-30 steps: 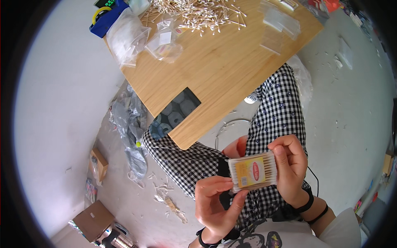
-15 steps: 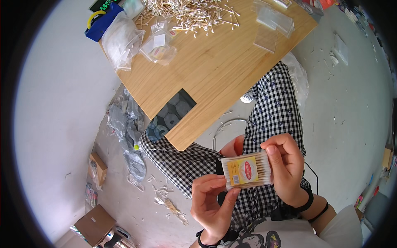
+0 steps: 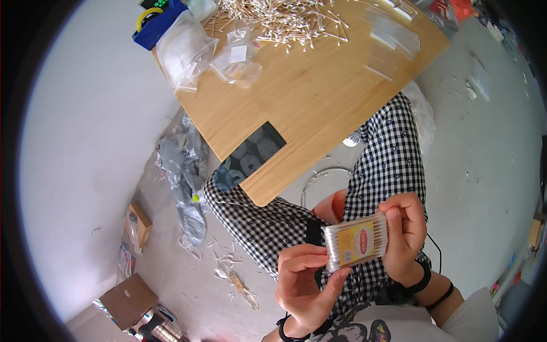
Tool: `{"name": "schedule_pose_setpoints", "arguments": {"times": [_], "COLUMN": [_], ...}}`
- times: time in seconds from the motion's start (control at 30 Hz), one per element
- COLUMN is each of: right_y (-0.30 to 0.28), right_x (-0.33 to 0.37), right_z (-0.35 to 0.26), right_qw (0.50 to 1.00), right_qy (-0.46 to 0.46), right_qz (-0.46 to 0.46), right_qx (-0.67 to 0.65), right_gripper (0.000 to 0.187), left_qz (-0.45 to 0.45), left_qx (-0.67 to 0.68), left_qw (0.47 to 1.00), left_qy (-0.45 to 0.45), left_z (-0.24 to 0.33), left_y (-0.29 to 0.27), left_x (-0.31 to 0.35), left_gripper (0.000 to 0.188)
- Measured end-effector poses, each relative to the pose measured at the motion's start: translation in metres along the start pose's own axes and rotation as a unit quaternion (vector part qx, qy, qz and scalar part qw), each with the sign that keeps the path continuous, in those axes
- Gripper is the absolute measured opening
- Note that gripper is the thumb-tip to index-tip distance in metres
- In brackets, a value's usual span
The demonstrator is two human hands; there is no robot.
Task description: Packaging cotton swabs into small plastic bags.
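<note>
A clear pack of cotton swabs (image 3: 348, 244) with a yellow label is held above my lap, tilted a little up to the right. My right hand (image 3: 405, 239) grips its right end between thumb and fingers. At the opposite end, my left hand (image 3: 305, 279) has its fingertips against the side and its thumb by the lower corner. White swab tips line both ends of the pack. The fingers behind the pack are hidden.
A wooden table (image 3: 307, 102) with a cut-out near its corner stands ahead. It carries a heap of loose cotton swabs (image 3: 285, 20), clear plastic bags (image 3: 239, 62) and flat plastic sleeves (image 3: 393, 37). Cardboard boxes (image 3: 126, 301) and scattered scraps (image 3: 233, 273) lie on the floor.
The pack has tipped slightly, its right end rising and its label turning. Both hands still hold it. The whole view has shifted, so table and hands sit farther right in the picture.
</note>
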State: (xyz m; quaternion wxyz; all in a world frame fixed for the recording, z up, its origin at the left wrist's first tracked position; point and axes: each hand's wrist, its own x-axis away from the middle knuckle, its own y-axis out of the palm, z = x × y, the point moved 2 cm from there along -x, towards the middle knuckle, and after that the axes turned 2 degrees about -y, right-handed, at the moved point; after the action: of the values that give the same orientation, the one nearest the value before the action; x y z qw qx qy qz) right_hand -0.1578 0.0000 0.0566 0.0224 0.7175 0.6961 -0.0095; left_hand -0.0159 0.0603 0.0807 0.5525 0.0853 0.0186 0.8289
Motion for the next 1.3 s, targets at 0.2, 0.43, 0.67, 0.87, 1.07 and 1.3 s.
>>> {"name": "schedule_pose_setpoints", "arguments": {"times": [0.2, 0.43, 0.67, 0.87, 1.07, 1.3], "right_y": [-0.007, -0.011, -0.014, -0.014, -0.012, -0.007], "right_x": [0.006, 0.009, 0.005, 0.002, 0.002, -0.003], "right_z": [0.006, -0.004, -0.014, -0.010, -0.012, -0.015], "right_qw": [0.998, 0.979, 0.946, 0.960, 0.960, 0.967], "right_qy": [-0.036, -0.172, -0.290, -0.233, -0.225, -0.145], "right_qz": [0.032, -0.006, -0.069, -0.083, -0.082, -0.019], "right_qx": [0.029, 0.109, 0.125, 0.135, 0.148, 0.209], "right_gripper": [0.014, 0.012, 0.015, 0.015, 0.014, 0.011], "left_qz": [-0.009, 0.028, 0.019, 0.006, 0.018, 0.017], "left_qx": [-0.012, 0.058, 0.133, 0.151, 0.128, 0.172], "left_qw": [1.000, 0.996, 0.975, 0.959, 0.952, 0.946], "left_qy": [0.024, -0.069, -0.175, -0.241, -0.276, -0.274], "left_z": [-0.001, -0.001, -0.006, -0.008, -0.008, -0.012], "left_y": [0.002, 0.005, 0.001, -0.004, -0.004, -0.003], "left_x": [0.003, 0.002, 0.000, -0.007, -0.010, -0.010], "left_gripper": [0.035, 0.028, 0.019, 0.016, 0.014, 0.009]}}
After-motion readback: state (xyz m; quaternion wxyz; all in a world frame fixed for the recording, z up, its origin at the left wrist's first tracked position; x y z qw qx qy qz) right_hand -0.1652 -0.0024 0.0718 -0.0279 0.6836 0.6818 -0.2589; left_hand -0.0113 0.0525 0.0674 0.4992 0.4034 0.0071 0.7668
